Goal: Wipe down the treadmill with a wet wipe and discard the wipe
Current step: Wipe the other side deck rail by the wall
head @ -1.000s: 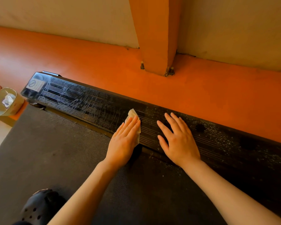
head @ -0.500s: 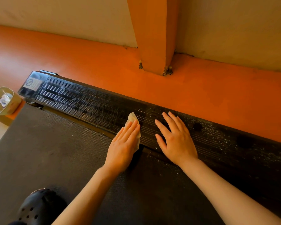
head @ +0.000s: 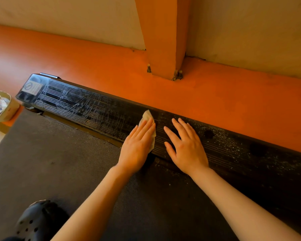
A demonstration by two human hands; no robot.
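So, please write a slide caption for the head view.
Left hand presses a wet wipe on the treadmill's side rail; right hand rests flat beside it.

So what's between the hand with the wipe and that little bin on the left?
In the head view, only the ribbed black side rail, streaked wet, runs from the left hand on the wipe towards the bin.

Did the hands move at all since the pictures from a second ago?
Hardly. The left hand still presses the wet wipe flat on the treadmill's side rail, at nearly the same spot. The right hand stays flat on the rail beside it. Nothing was picked up or let go. The small bin has not moved.
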